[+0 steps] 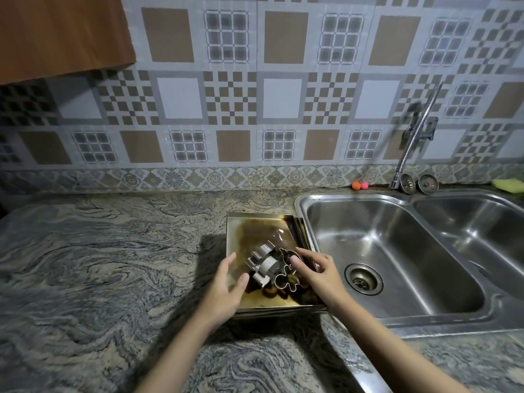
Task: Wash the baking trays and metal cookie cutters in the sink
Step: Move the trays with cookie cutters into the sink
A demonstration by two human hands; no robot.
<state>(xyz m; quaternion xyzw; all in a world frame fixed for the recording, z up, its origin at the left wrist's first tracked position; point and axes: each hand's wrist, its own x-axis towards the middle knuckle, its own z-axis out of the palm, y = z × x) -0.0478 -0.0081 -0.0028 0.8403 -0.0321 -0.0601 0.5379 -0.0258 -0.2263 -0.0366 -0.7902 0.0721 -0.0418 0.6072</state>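
head-worn view, angled down, near countertop (99, 251)

Two forearms enter from the bottom edge, both bare to the frame limit; no sleeves, no cuffs visible. Left hand (226, 282): no rings, watch or bracelet seen. Right hand (317, 272): likewise unadorned, no gloves. Fingernails short and unpainted where visible. Wrists slender. Rest of the body out of view.

Grey-and-tan swirled countertop (113, 251); beige, white and grey checked wall tiles (283, 95); brown-stained gold baking tray (255, 231); at two o'clock, seemingly yellow sponge (509, 185)
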